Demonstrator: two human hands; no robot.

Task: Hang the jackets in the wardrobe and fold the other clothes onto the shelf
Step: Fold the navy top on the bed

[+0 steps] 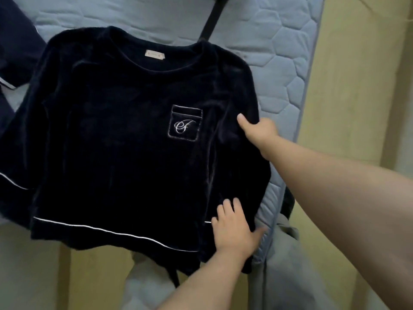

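A dark navy velvet top [125,142] lies front up on the quilted blue mattress [283,70]. It has a chest pocket with a white embroidered letter, a pink neck label and white piping near the hem. My right hand [259,133] reaches in from the right and pinches the top's right side edge, thumb on top of the cloth and fingers hidden below it. With straight, spread fingers, my left hand [234,229] rests flat on the lower right corner of the top, near the hem.
Another navy garment with white piping [15,45] lies at the upper left of the mattress. A dark strap [212,16] runs across the mattress above the collar. The mattress edge is at the right, with yellowish floor [348,90] beyond it. Grey cloth [290,276] shows at the bottom.
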